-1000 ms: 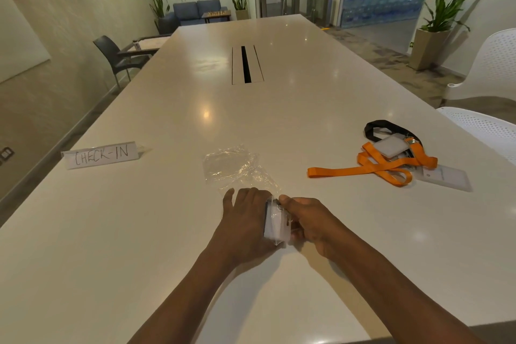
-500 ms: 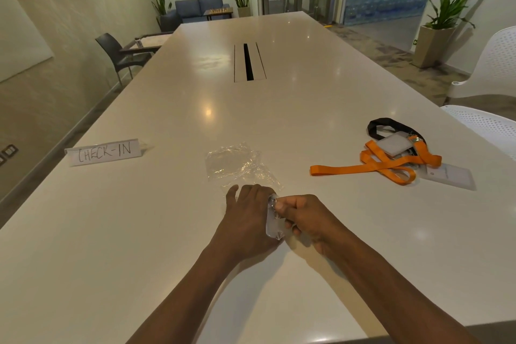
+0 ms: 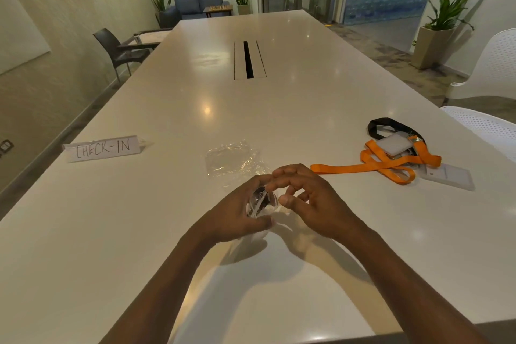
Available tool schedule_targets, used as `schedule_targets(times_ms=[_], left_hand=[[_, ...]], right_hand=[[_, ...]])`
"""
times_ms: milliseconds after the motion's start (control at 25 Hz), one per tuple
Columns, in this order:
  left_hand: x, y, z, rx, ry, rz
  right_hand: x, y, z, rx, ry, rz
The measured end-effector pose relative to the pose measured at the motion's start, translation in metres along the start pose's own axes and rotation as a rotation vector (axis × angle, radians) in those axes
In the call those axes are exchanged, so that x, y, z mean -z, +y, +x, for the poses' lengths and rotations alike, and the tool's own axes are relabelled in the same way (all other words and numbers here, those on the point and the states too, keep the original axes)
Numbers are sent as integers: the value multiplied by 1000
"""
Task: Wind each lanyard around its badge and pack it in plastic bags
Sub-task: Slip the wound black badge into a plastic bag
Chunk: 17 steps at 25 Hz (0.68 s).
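The left hand [image 3: 237, 212] closes around a wound badge [image 3: 258, 201] in clear plastic, held just above the table [image 3: 167, 232] near its near edge. The right hand [image 3: 310, 201] hovers beside it, fingers [image 3: 287, 176] loosely curled and gripping nothing. Just beyond lie crumpled plastic bags [image 3: 231, 160]. Toward the right edge, orange lanyards [image 3: 382, 163] tangle with loose badges [image 3: 449, 176]. A "CHECK-IN" sign [image 3: 103, 147] stands by the left edge.

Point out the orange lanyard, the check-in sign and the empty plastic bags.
orange lanyard [image 3: 351, 168]: head view, on its straight strap.
check-in sign [image 3: 103, 148]: head view, middle of the lettered face.
plastic bags [image 3: 229, 160]: head view, on the crumpled clear film.
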<state>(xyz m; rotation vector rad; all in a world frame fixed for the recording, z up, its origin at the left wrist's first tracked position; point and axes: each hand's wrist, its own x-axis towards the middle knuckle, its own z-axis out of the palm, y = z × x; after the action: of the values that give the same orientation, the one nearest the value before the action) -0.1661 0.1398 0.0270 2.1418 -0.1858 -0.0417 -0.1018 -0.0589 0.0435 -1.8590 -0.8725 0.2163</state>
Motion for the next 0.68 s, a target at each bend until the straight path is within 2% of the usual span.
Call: schedule_targets(times_ms=[120,200,360,520,680], left_hand=[[9,-4,0,14,18,-164],[14,-2,2,23,-7,-166],[9,-1,5,-2,-22,-227],[0,-5,-2,72,161,-320],[-14,-8,-8,48,391,-259]], right_hand=[[10,-2,4,49,-48,-78],[10,-2,6,71,-55,-162],[4,-4,9,87,-22,-148],[0,-1,10,90,84,-208],[-4,2,10,77,228,-104]])
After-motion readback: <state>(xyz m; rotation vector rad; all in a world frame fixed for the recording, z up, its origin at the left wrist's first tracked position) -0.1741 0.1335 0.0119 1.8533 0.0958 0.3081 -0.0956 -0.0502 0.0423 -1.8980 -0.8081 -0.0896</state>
